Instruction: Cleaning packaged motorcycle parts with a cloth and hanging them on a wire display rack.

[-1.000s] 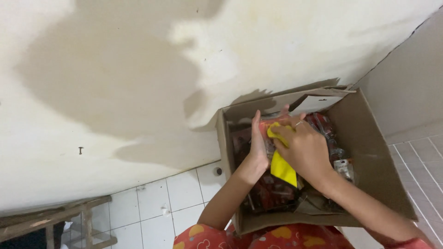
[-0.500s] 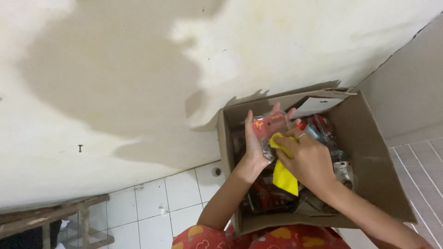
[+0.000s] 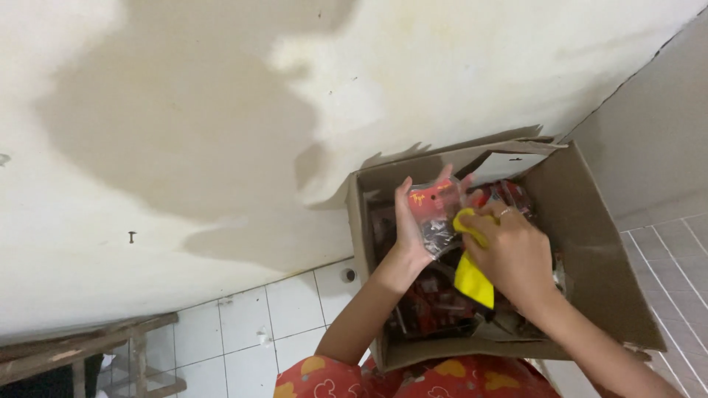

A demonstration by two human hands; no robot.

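My left hand (image 3: 411,225) holds a small clear packet with a red label (image 3: 435,212) upright above an open cardboard box (image 3: 590,258). My right hand (image 3: 512,254) grips a yellow cloth (image 3: 472,276) and presses it against the packet's right side. The box below holds several more red and dark packets (image 3: 435,306), partly hidden by my arms.
The box stands against a stained white wall (image 3: 221,133) on a white tiled floor (image 3: 221,332). A wooden frame (image 3: 96,354) sits at the lower left. My red patterned clothing (image 3: 413,376) shows at the bottom edge.
My left hand has lifted the packet higher out of the box. My right hand with the yellow cloth has shifted along the packet's side.
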